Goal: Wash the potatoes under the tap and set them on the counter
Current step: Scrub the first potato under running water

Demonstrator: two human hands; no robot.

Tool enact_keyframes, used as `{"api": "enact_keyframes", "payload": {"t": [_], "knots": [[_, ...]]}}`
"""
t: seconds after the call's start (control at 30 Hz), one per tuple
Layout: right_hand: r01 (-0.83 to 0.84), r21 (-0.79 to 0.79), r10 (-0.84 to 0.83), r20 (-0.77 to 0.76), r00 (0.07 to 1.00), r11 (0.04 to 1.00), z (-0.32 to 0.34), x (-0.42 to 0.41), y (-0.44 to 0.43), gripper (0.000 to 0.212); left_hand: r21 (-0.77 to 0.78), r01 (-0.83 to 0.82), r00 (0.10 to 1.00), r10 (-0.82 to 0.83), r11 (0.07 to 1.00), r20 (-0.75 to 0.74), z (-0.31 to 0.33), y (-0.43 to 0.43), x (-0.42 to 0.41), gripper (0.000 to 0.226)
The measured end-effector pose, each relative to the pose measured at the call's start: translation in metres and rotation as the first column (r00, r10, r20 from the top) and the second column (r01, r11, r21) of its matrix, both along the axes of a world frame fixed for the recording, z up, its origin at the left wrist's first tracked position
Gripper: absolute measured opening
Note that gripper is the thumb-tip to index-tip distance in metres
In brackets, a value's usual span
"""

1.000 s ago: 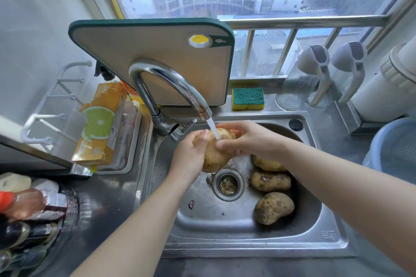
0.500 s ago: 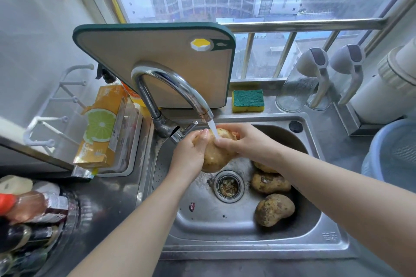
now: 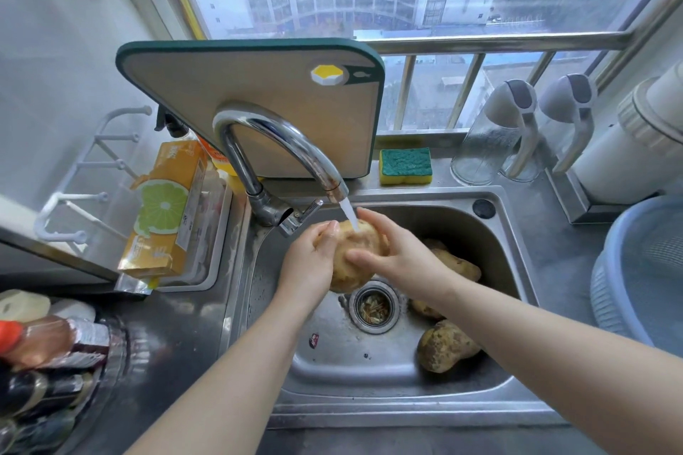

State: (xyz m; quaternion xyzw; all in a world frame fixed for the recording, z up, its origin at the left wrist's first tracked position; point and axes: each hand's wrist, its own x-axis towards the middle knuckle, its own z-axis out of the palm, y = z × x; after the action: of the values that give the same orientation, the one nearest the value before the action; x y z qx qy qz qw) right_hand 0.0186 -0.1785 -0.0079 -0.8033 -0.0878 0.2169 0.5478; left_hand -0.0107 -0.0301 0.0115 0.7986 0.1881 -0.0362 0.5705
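Note:
Water runs from the curved chrome tap [image 3: 281, 144] onto a pale potato [image 3: 356, 251] held over the steel sink [image 3: 406, 414]. My left hand [image 3: 308, 262] grips the potato from the left. My right hand [image 3: 397, 255] wraps over its right side, thumb across the front. Three unwashed potatoes lie in the basin's right half: one [image 3: 460, 264] behind my right wrist, one [image 3: 425, 308] partly hidden under my forearm, and a dirty brown one [image 3: 443, 345] near the front right.
A cutting board [image 3: 258, 100] leans behind the tap. A green-yellow sponge [image 3: 405, 165] and two clear dispensers [image 3: 495, 137] stand on the back ledge. An orange box [image 3: 166, 210] sits in a tray at left. Bottles [image 3: 40, 347] crowd the left counter. A blue basin [image 3: 643, 277] is at right.
My right hand has slid down over the front of the potato, thumb now lower. The left hand keeps its hold. The view has shifted slightly.

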Motion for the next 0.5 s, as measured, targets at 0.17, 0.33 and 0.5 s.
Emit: {"api": "enact_keyframes", "payload": {"t": [0.17, 0.33, 0.5], "knots": [[0.362, 0.256, -0.275, -0.319, 0.907, 0.896, -0.01, -0.016, 0.02, 0.098, -0.149, -0.045, 0.999, 0.045, 0.988, -0.006, -0.012, -0.007, -0.014, 0.028], [0.626, 0.19, -0.502, -0.444, 0.742, 0.756, -0.009, -0.015, 0.041, 0.05, -0.082, 0.02, 0.99, -0.008, 0.996, 0.138, -0.02, -0.015, -0.038, 0.042], [0.736, 0.174, -0.532, -0.585, 0.612, 0.654, -0.007, -0.013, 0.042, 0.028, 0.066, 0.035, 0.982, -0.046, 0.997, 0.183, -0.026, -0.014, -0.043, 0.053]]}}
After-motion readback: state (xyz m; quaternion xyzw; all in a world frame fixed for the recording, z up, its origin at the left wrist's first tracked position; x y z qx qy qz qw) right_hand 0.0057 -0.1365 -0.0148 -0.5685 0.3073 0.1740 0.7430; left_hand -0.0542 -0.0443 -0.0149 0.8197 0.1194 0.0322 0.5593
